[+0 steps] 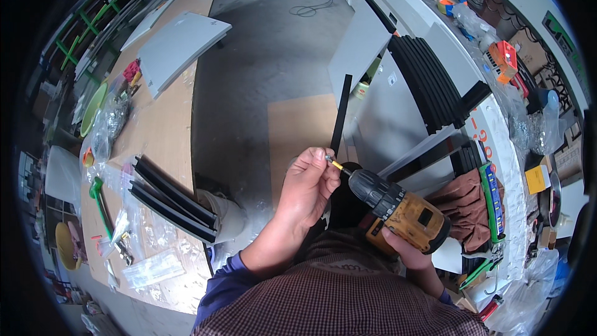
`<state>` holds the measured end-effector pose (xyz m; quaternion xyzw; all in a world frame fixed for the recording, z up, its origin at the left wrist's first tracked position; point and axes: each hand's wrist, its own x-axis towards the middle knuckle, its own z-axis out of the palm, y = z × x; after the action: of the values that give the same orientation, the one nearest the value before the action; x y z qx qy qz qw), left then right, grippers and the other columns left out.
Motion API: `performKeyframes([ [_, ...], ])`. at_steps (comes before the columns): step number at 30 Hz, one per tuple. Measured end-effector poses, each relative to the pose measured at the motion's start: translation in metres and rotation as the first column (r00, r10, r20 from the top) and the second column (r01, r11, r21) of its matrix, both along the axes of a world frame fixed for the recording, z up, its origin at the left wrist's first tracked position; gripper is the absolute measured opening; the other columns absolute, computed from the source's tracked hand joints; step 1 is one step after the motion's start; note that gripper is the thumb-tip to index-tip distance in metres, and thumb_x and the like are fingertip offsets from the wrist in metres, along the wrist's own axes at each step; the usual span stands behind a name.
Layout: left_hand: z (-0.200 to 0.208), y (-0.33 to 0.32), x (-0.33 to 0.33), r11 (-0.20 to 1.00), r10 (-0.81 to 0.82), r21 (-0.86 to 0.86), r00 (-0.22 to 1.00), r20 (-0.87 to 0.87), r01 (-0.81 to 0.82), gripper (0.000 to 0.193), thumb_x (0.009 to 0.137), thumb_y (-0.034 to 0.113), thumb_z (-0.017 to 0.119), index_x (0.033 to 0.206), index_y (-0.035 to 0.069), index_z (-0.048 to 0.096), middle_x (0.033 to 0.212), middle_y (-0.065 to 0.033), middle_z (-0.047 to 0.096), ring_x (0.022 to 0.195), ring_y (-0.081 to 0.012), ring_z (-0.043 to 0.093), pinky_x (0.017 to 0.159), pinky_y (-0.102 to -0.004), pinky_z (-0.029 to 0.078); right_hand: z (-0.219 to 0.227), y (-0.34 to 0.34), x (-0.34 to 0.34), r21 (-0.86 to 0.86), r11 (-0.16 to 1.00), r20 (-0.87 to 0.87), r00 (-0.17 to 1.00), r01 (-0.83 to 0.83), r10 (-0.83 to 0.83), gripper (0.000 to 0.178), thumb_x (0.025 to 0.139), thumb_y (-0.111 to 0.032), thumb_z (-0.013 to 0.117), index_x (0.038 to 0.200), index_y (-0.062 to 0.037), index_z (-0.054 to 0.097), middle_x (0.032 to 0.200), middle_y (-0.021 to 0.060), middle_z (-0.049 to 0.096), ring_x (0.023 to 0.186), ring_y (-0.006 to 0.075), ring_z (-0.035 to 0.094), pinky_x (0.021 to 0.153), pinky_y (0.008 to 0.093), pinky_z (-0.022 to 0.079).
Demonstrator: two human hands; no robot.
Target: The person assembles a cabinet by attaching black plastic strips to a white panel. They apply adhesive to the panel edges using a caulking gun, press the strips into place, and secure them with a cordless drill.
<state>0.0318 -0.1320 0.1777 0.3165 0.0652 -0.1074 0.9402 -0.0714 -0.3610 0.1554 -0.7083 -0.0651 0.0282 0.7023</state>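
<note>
My right hand [407,246] grips a yellow and black cordless drill [404,208], which points up and to the left in front of my body. A bit with a yellow band [337,165] sticks out of its chuck. At the bit's tip, my left hand [305,183] is closed in a pinch, thumb against forefinger, on a small metal screw [328,158]. A long black strip [341,115] rises just behind those fingers; whether the left hand also touches it, I cannot tell.
On my left, a wooden bench [165,130] bears grey panels [177,46], black profiles [171,196], plastic bags and a green-handled tool [102,205]. To the right, several ribbed black profiles [423,81] lean by white panels and a cluttered ledge. A white bucket [227,214] stands beside the bench.
</note>
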Motion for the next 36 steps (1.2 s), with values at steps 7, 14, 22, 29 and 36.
performKeyframes([
  [7, 0.001, -0.003, 0.001, 0.993, 0.001, 0.116, 0.999, 0.043, -0.006, 0.017, 0.101, 0.022, 0.058, 0.093, 0.007, 0.061, 0.085, -0.0029, 0.064, 0.069, -0.0093, 0.062, 0.065, -0.0206, 0.055, -0.006, -0.001, -0.005, 0.000, 0.999, -0.020, 0.999, 0.038, -0.038, 0.051, 0.083, -0.007, 0.076, 0.128, -0.0015, 0.053, 0.119, 0.0104, 0.065, 0.109, 0.0215, 0.067, 0.091, 0.0328, 0.055],
  [14, 0.003, -0.010, -0.004, 0.987, 0.008, 0.159, 1.000, -0.003, -0.007, 0.020, 0.102, 0.021, 0.056, 0.091, 0.005, 0.060, 0.082, -0.0035, 0.063, 0.067, -0.0099, 0.060, 0.065, -0.0206, 0.053, -0.012, -0.006, -0.007, -0.097, 0.993, 0.046, 0.997, 0.060, -0.056, 0.050, 0.082, -0.006, 0.077, 0.126, -0.0015, 0.054, 0.118, 0.0104, 0.066, 0.107, 0.0207, 0.067, 0.090, 0.0329, 0.056],
  [22, 0.020, -0.013, 0.000, 0.891, -0.124, 0.452, 0.980, 0.156, 0.040, 0.024, 0.100, 0.024, 0.059, 0.088, 0.003, 0.058, 0.065, -0.0061, 0.059, 0.056, -0.0130, 0.052, 0.060, -0.0249, 0.043, -0.016, -0.013, -0.010, 0.153, 0.987, -0.125, 0.992, 0.046, -0.027, 0.042, 0.083, -0.002, 0.074, 0.121, -0.0034, 0.057, 0.109, 0.0057, 0.066, 0.104, 0.0165, 0.064, 0.091, 0.0311, 0.052],
  [29, 0.011, -0.021, -0.017, 0.869, -0.186, 0.493, 0.905, 0.382, -0.029, 0.034, 0.094, 0.028, 0.069, 0.108, -0.001, 0.060, 0.084, -0.0075, 0.064, 0.073, -0.0129, 0.062, 0.072, -0.0250, 0.049, -0.035, -0.012, -0.011, 0.454, 0.886, -0.170, 0.985, 0.096, -0.019, 0.044, 0.076, -0.010, 0.071, 0.115, 0.0017, 0.056, 0.080, 0.0059, 0.062, 0.075, 0.0184, 0.059, 0.073, 0.0322, 0.047],
  [36, -0.100, 0.054, -0.059, 0.152, -0.233, 0.821, 0.788, 0.570, -0.550, 0.095, 0.064, 0.044, 0.088, 0.137, 0.001, 0.045, 0.122, -0.0167, 0.053, 0.110, -0.0289, 0.059, 0.091, -0.0377, 0.052, -0.056, -0.034, -0.023, 0.386, 0.868, -0.217, 0.945, 0.312, -0.243, 0.058, 0.071, -0.008, 0.070, 0.124, 0.0092, 0.053, 0.087, 0.0102, 0.063, 0.081, 0.0209, 0.062, 0.078, 0.0329, 0.049],
])
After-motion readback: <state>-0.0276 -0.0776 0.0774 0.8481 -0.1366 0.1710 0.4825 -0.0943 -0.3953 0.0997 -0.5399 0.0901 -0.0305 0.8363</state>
